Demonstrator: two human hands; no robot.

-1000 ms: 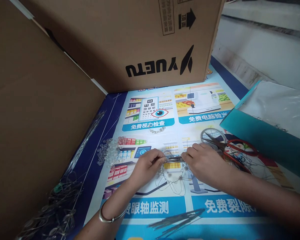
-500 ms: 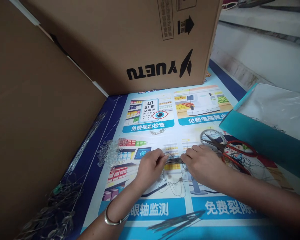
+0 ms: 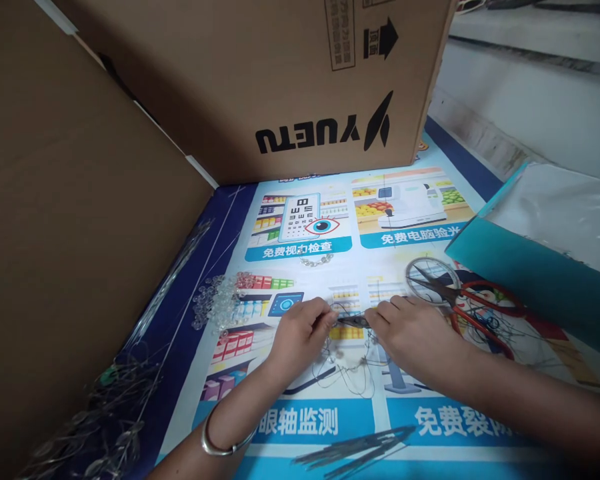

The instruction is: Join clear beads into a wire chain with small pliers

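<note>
My left hand (image 3: 303,337) is closed in a pinch on thin wire, with a silver bangle (image 3: 225,443) on that wrist. In my right hand (image 3: 413,337) is a pair of pliers; its dark, narrow jaws (image 3: 353,321) point left and reach close to my left fingertips. Its handles are hidden under my palm. Below the jaws hangs a loop of fine wire (image 3: 350,367) with small clear beads on it. A heap of clear beads (image 3: 220,303) lies left of my left hand, and a short curved row of beads (image 3: 317,261) lies beyond both hands.
Scissors (image 3: 460,297) with red handles rest over a wire coil (image 3: 415,267) and tangled wire. A teal box (image 3: 530,273) stands at right, a cardboard box (image 3: 325,87) behind. Cut wires (image 3: 360,448) lie in front; wire bundles (image 3: 100,413) lie at left.
The camera view has shifted slightly, so the boxes and scissors appear a little farther right. Both hands keep nearly the same pose, with the plier jaws still close to the left fingertips.
</note>
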